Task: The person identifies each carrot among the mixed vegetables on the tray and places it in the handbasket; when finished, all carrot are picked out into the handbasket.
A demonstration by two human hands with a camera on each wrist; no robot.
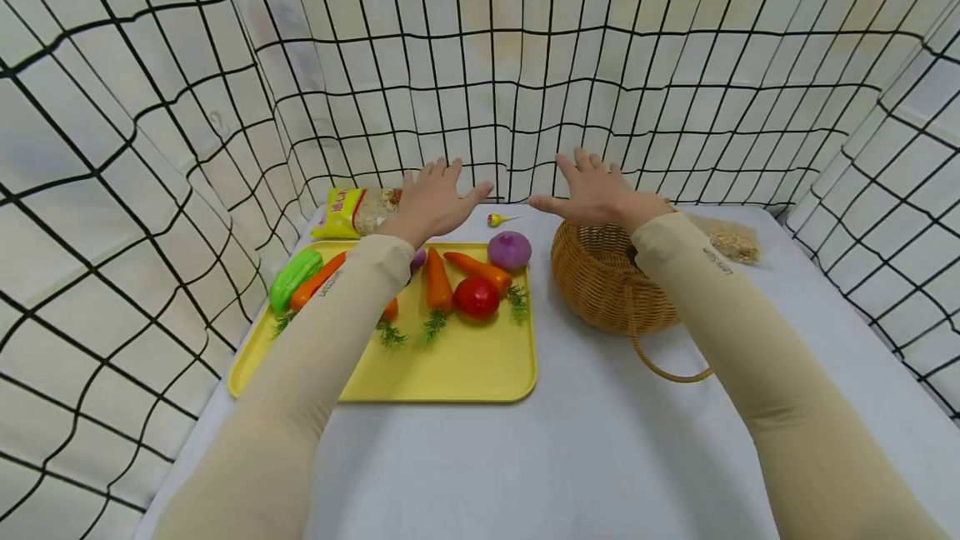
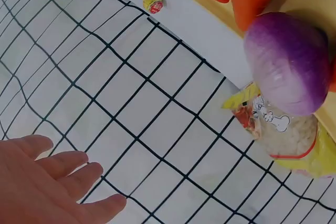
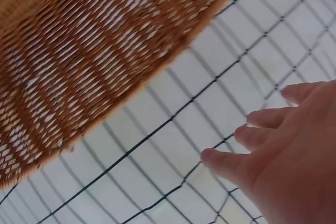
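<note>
Both hands are raised with fingers spread, holding nothing. My left hand (image 1: 433,205) hovers above the back edge of a yellow tray (image 1: 450,377). On that tray lie several orange carrots (image 1: 437,280), a red tomato (image 1: 477,298), a purple onion (image 1: 510,250), a second onion (image 2: 287,64) partly behind my left arm in the head view, and a green vegetable (image 1: 295,280). My right hand (image 1: 596,190) is held above the back of a wicker basket (image 1: 592,286), apart from it; the forearm hides part of its rim and inside.
A yellow-ended bag (image 1: 347,212) lies behind the tray. Between the hands, a small wrapped lollipop (image 1: 495,220) rests on the white table. A clear bag of pale bits (image 1: 733,242) lies right of the basket, whose rope handle (image 1: 671,375) droops forward. Black netting (image 1: 555,90) surrounds the table's back and sides.
</note>
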